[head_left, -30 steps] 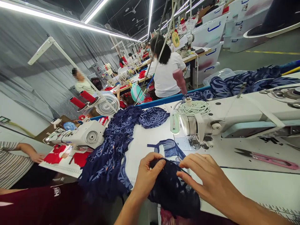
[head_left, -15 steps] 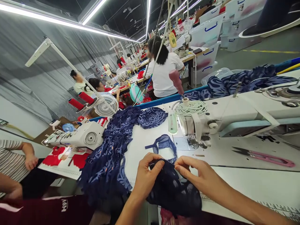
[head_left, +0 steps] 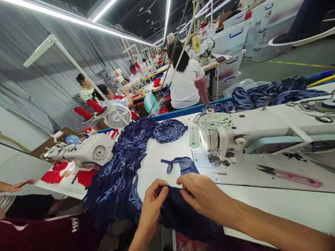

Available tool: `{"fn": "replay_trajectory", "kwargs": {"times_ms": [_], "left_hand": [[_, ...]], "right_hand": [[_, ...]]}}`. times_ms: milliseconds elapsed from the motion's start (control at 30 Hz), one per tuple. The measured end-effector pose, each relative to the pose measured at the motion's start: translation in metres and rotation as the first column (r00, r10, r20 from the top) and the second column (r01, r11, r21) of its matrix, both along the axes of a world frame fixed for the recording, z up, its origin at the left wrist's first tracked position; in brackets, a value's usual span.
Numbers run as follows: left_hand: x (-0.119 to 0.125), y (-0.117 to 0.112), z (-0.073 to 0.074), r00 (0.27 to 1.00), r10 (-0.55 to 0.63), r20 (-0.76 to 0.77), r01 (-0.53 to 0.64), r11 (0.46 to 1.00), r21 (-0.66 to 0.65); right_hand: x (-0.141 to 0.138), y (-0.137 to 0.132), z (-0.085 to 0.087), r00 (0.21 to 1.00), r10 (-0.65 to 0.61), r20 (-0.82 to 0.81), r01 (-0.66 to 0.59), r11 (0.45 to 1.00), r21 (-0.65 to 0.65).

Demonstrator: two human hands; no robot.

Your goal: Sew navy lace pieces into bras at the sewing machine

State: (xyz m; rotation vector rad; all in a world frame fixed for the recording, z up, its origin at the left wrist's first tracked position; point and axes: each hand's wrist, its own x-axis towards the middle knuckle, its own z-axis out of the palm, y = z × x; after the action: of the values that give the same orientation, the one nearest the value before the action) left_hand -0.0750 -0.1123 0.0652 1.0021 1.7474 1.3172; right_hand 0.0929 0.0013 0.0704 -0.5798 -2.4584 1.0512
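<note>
Left hand: the left hand [head_left: 153, 204] is pinching the top edge of the dark cloth piece [head_left: 183, 218], thumb and fingers closing tight on it.
Right hand: the right hand [head_left: 202, 195] is coming in from the right, fingers curling over that same top edge and gripping it, its fingertips almost meeting the left thumb.
Cloth in hand: the dark cloth piece is hanging over the near edge of the white table [head_left: 274, 205], bunching up between the two hands.
Just beyond: a small blue cut piece [head_left: 184, 164] is lying flat on the table, just past the hands and near the needle end of the sewing machine [head_left: 261, 129].
Right side: pink-handled snips [head_left: 290, 174] are lying on the table in front of the machine, well apart from both hands.
On the machine: a coil of pale cord [head_left: 213, 120] is sitting on top, at its left end.
Left side: a long heap of patterned blue cloth [head_left: 123, 167] is trailing from the far side of the table down to the near left.
Further left: a second sewing machine [head_left: 89, 151] is standing with red cut pieces [head_left: 83, 176] in front of it, and a white fan [head_left: 117, 116] is sitting behind.
Far back: a person in a white shirt [head_left: 184, 83] is sitting at another bench, back to the camera.
</note>
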Motion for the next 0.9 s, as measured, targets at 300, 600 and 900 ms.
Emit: {"fn": "replay_trajectory", "kwargs": {"times_ms": [300, 600, 900], "left_hand": [[-0.036, 0.021, 0.126, 0.757, -0.251, -0.603, 0.269, 0.961, -0.062], [0.048, 0.150, -0.041, 0.653, -0.488, -0.579, 0.446, 0.866, -0.226], [0.069, 0.133, -0.041, 0.447, -0.324, -0.834, 0.364, 0.917, -0.162]], "right_hand": [[-0.032, -0.020, 0.056, 0.969, 0.194, -0.153, -0.244, 0.650, -0.719], [0.062, 0.044, -0.053, 0.919, -0.281, 0.277, 0.383, 0.805, -0.453], [0.092, 0.044, -0.080, 0.962, -0.256, 0.095, 0.184, 0.864, 0.470]]}}
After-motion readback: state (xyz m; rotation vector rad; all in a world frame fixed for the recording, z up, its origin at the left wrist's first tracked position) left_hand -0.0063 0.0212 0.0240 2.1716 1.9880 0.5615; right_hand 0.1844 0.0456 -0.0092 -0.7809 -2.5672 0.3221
